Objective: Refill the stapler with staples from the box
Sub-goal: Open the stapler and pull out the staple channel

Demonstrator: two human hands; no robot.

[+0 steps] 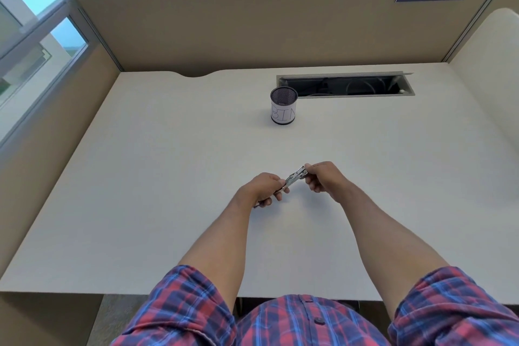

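A small metal stapler (295, 178) is held above the middle of the white desk (140, 177), tilted with its far end up to the right. My left hand (265, 188) grips its near, lower end, and a dark part sticks out below the fingers. My right hand (323, 177) pinches the far, upper end between thumb and fingers. The silver staple channel shows between the two hands. No staple box is in view.
A black mesh cup (283, 105) with a white label reading "BIN" stands at the back of the desk. Behind it lies an open cable slot (345, 85). Tan partition walls (252, 31) close the desk on three sides.
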